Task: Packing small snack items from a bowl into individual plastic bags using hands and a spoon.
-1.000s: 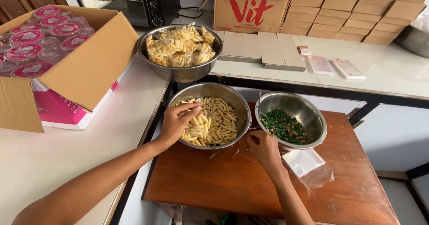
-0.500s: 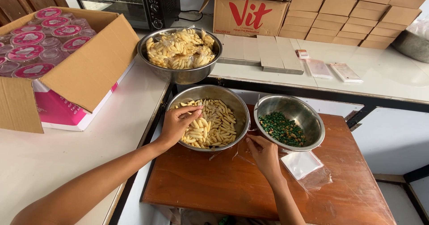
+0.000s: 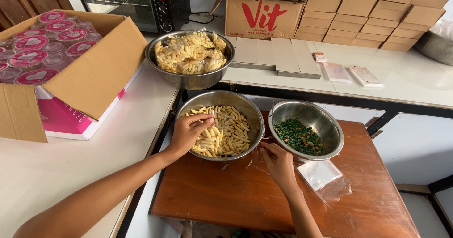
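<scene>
My left hand (image 3: pixel 191 131) reaches into a steel bowl (image 3: pixel 250 110) of pale stick-shaped snacks (image 3: pixel 231 134), its fingers pinched on a few of them. Just below the gap between that bowl and a second steel bowl (image 3: pixel 330 124) of green peas (image 3: pixel 297 136), my right hand (image 3: pixel 278 165) holds a small clear plastic bag (image 3: pixel 257 160) over the brown wooden table (image 3: pixel 236 200). A third steel bowl (image 3: pixel 188 80) on the white counter holds several filled bags of the snacks (image 3: pixel 188 54).
An open cardboard box (image 3: pixel 94 72) of pink-lidded cups (image 3: pixel 42 44) sits on the white counter at left. Clear empty bags (image 3: pixel 323 176) lie on the table by the pea bowl. An oven (image 3: pixel 141 2), folded cartons (image 3: pixel 377 11) and flat card pieces (image 3: pixel 283 58) line the back.
My left hand has shifted slightly within the snack bowl. My right hand has moved a little left, towards the snack bowl's rim, with the clear bag.
</scene>
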